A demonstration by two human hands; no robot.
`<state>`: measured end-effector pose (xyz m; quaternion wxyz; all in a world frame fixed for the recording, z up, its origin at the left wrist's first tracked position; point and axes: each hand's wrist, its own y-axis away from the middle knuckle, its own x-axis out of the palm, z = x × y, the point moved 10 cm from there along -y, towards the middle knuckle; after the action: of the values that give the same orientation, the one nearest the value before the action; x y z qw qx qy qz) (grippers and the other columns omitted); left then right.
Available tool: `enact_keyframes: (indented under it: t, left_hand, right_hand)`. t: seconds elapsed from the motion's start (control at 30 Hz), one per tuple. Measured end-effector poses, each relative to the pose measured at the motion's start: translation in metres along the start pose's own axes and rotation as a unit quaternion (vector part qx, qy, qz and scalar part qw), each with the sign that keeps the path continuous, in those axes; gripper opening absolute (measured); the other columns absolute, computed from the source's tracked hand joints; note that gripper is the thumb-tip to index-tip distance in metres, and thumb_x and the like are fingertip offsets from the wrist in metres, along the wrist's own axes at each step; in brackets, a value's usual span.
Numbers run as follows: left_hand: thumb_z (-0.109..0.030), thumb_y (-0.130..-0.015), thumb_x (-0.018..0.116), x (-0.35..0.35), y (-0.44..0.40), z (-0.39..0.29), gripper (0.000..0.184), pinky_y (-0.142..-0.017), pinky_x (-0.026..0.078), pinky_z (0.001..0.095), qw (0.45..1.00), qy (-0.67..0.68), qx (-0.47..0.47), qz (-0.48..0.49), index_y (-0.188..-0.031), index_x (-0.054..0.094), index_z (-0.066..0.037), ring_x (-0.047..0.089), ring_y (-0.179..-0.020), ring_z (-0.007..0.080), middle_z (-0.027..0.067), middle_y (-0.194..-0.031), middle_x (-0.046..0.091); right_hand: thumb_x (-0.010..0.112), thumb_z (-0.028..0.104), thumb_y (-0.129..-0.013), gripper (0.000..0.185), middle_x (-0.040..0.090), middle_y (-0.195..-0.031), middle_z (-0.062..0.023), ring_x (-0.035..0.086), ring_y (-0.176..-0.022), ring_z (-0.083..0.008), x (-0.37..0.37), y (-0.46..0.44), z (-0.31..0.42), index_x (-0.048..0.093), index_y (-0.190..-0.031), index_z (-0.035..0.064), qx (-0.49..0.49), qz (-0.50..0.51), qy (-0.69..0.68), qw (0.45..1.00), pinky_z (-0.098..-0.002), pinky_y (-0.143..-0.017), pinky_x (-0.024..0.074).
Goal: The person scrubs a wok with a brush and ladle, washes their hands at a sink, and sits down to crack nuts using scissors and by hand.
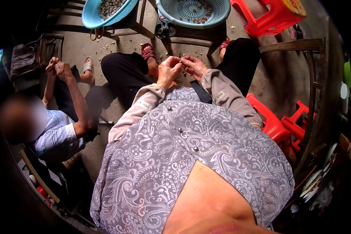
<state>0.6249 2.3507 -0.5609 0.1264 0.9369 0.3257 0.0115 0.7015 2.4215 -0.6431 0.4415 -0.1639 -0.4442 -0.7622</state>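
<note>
My left hand (168, 72) and my right hand (195, 67) meet in front of my lap, between my knees. The fingertips of both are pinched together around something very small that I cannot make out. Beyond them, a blue plastic colander (226, 15) holds some small reddish-brown pieces. Black-handled scissors (165, 29) hang at the edge of the wooden seat under it. Farther left, a light blue basket (90, 18) contains many small, round, grey-brown nuts or seeds (111, 7).
Another person (60, 136) sits at my left, hands raised together. Red plastic stools (269, 121) stand at my right, another red stool (263, 23) at the far right. A wooden chair (292, 46) is on the right. Light bits litter the concrete floor (119, 46).
</note>
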Motion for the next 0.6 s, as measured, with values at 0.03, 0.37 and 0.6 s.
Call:
enact_keyframes:
  t: [0.03, 0.37, 0.6]
  left_hand:
    - [-0.006, -0.086, 0.059, 0.001, -0.001, 0.003, 0.013, -0.057, 0.047, 0.0211, 1.000, 0.026, -0.011, 0.010, -0.097, 0.059, 0.001, 0.058, -0.065, 0.0083, 0.0034, -0.079, 0.062]
    - [-0.010, -0.086, 0.059, -0.018, -0.008, 0.044, 0.012, -0.056, 0.048, 0.0190, 0.973, 0.214, -0.071, -0.043, -0.096, 0.057, -0.003, 0.054, -0.061, 0.0069, 0.0009, -0.077, 0.058]
    - [-0.022, -0.078, 0.063, -0.041, -0.016, 0.102, 0.050, -0.053, 0.043, 0.0236, 0.988, -0.125, -0.076, -0.053, -0.122, 0.049, -0.003, 0.054, -0.072, 0.0117, 0.0073, -0.101, 0.060]
  right_hand:
    - [0.063, 0.014, -0.087, 0.010, 0.062, -0.079, 0.0012, 0.057, -0.064, -0.0054, 0.000, 0.000, 0.001, 0.062, -0.095, 0.0083, -0.004, 0.004, 0.000, 1.000, -0.0147, -0.056, 0.0468]
    - [0.052, 0.010, -0.093, 0.014, 0.063, -0.089, -0.0048, 0.061, -0.077, -0.0104, -0.003, -0.004, -0.002, 0.060, -0.101, 0.0040, 0.011, 0.001, -0.087, 0.996, -0.0193, -0.065, 0.0506]
    - [0.045, 0.012, -0.096, 0.021, 0.063, -0.092, -0.0092, 0.061, -0.078, -0.0133, -0.008, -0.003, 0.000, 0.058, -0.107, 0.0005, -0.010, -0.020, -0.077, 0.997, -0.0202, -0.065, 0.0495]
